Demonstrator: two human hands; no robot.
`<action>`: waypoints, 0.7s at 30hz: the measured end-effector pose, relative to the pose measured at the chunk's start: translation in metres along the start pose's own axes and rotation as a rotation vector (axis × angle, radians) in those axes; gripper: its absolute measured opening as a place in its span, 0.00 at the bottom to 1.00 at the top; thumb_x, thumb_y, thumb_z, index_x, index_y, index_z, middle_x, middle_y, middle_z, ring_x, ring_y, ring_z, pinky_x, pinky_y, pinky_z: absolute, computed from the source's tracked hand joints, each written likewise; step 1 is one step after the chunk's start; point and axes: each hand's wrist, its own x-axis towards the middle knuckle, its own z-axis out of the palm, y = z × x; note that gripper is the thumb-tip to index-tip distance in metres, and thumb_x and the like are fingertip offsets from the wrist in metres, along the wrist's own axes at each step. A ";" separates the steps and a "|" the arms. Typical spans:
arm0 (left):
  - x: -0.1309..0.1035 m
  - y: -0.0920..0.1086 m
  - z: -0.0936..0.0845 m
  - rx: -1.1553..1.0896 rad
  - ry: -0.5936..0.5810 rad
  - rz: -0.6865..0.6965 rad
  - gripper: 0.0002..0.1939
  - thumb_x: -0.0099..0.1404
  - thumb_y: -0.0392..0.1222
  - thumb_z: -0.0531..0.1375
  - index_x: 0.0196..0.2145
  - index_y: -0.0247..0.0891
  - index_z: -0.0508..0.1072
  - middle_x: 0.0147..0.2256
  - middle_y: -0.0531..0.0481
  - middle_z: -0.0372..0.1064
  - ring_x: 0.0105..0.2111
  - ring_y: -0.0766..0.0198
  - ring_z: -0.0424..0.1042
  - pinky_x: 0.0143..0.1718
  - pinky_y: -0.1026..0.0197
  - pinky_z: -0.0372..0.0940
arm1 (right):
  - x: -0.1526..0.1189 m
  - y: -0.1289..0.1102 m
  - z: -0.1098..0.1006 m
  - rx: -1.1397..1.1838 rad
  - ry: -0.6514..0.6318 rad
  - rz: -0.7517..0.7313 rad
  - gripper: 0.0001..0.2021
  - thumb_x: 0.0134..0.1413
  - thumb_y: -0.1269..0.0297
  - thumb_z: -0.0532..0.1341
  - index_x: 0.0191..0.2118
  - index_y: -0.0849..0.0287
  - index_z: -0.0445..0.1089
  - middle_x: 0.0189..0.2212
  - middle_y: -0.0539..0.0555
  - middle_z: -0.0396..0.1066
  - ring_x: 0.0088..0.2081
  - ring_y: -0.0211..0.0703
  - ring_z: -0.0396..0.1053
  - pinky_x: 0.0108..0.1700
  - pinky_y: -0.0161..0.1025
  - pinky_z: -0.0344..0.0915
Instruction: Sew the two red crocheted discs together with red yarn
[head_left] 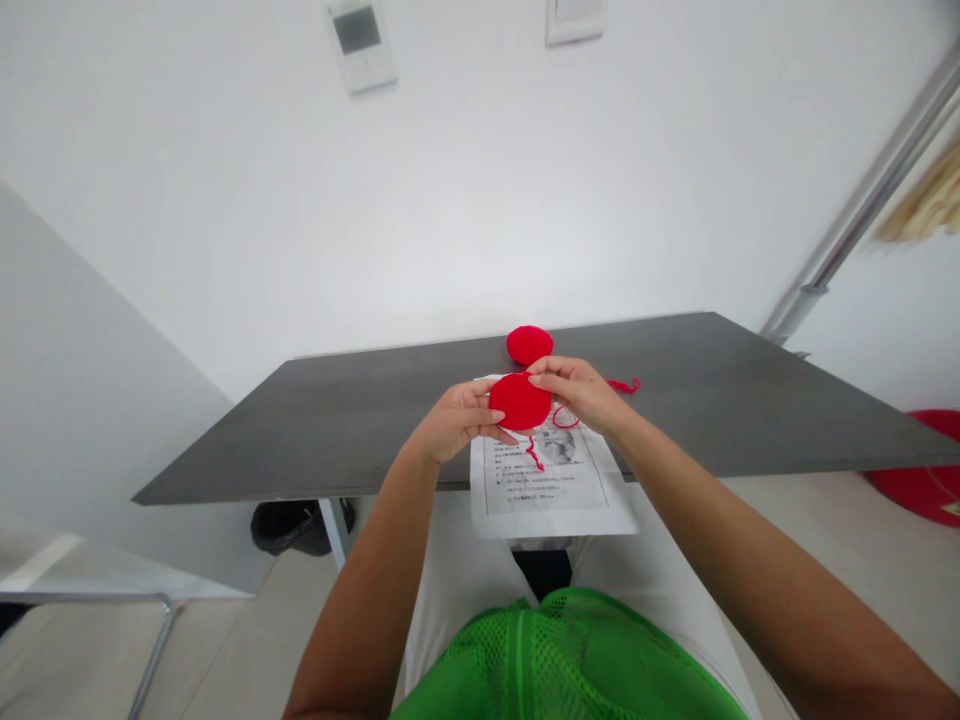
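In the head view, a flat, round red yarn disc (519, 402) is held up above the front of the desk. My left hand (459, 418) is closed on its left edge, thumb in front and fingers behind. At the upper right edge my right hand (574, 388) pinches the disc between thumb and fingers; whether a needle or hook is in that pinch is too small to see. A crinkled red yarn tail (535, 455) hangs below the disc, and a thin loop of red yarn (566, 417) drops under my right hand.
Behind my hands a second red round piece (529, 344) lies on the dark grey desk (375, 420). A printed sheet (551, 500) overhangs the front edge. More red yarn (624, 386) lies to the right. Below are a black-bagged bin (292, 527) and a red round object (919, 480).
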 end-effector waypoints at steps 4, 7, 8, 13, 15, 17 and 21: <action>-0.002 0.003 0.003 -0.015 -0.009 -0.016 0.31 0.52 0.36 0.70 0.54 0.29 0.72 0.41 0.35 0.79 0.35 0.48 0.81 0.31 0.57 0.76 | 0.000 0.002 -0.001 0.017 -0.002 0.010 0.14 0.45 0.55 0.69 0.32 0.60 0.73 0.25 0.49 0.72 0.25 0.34 0.65 0.30 0.35 0.61; -0.003 0.004 0.005 -0.007 -0.021 -0.026 0.32 0.52 0.36 0.70 0.55 0.30 0.71 0.42 0.35 0.79 0.35 0.48 0.81 0.32 0.57 0.76 | 0.000 0.002 -0.001 0.021 -0.004 0.014 0.14 0.45 0.54 0.69 0.32 0.60 0.73 0.26 0.50 0.72 0.26 0.35 0.66 0.30 0.35 0.62; -0.003 0.005 0.006 -0.004 -0.026 -0.027 0.32 0.52 0.36 0.70 0.55 0.30 0.71 0.41 0.35 0.79 0.35 0.48 0.81 0.32 0.57 0.75 | 0.000 0.002 -0.001 0.020 -0.006 0.015 0.14 0.45 0.54 0.69 0.32 0.60 0.73 0.26 0.49 0.72 0.26 0.35 0.66 0.30 0.35 0.62; -0.002 0.006 0.007 0.024 -0.007 -0.032 0.29 0.51 0.39 0.71 0.51 0.30 0.73 0.38 0.38 0.78 0.33 0.52 0.80 0.30 0.57 0.75 | -0.001 -0.002 -0.001 -0.013 -0.025 0.018 0.13 0.47 0.54 0.69 0.33 0.60 0.74 0.26 0.49 0.72 0.26 0.34 0.65 0.30 0.34 0.61; 0.000 0.005 0.008 0.084 0.089 -0.041 0.24 0.52 0.43 0.71 0.45 0.30 0.74 0.35 0.41 0.77 0.30 0.58 0.78 0.27 0.61 0.73 | -0.002 -0.005 0.000 -0.040 -0.036 0.035 0.12 0.47 0.56 0.69 0.32 0.61 0.75 0.23 0.48 0.71 0.24 0.33 0.64 0.28 0.34 0.59; 0.003 0.002 0.010 0.152 0.193 -0.058 0.20 0.53 0.45 0.71 0.40 0.31 0.74 0.31 0.45 0.76 0.26 0.65 0.75 0.24 0.66 0.69 | -0.003 -0.009 0.003 -0.065 -0.044 0.064 0.11 0.45 0.59 0.70 0.29 0.62 0.74 0.20 0.47 0.69 0.21 0.32 0.61 0.25 0.33 0.56; 0.007 -0.004 0.014 0.099 0.166 -0.071 0.23 0.51 0.46 0.72 0.39 0.31 0.72 0.25 0.51 0.72 0.19 0.71 0.67 0.17 0.69 0.60 | -0.003 -0.015 0.012 -0.060 -0.002 0.107 0.10 0.44 0.62 0.69 0.29 0.60 0.69 0.14 0.44 0.63 0.16 0.30 0.56 0.20 0.32 0.50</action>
